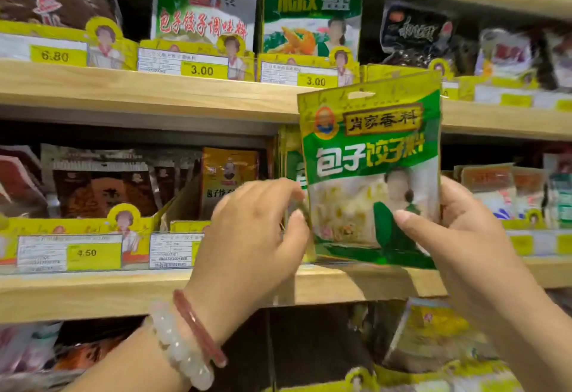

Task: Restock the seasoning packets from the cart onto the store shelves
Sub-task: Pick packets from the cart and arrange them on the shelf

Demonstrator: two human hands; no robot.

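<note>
A green and yellow seasoning packet (371, 156) stands upright in front of the middle wooden shelf (93, 292). My right hand (458, 236) grips its lower right edge, thumb across the front. My left hand (257, 230) pinches the packet's lower left edge with curled fingers. Behind the packet, a row of matching green packets (289, 156) sits on the middle shelf, mostly hidden. The cart is out of view.
The upper shelf (154, 91) holds green packets (309, 16) and dark packets (414, 35) behind yellow price strips. Brown packets (102, 187) and an orange packet (229, 181) stand left on the middle shelf. More packets (433, 336) lie on the lower shelf.
</note>
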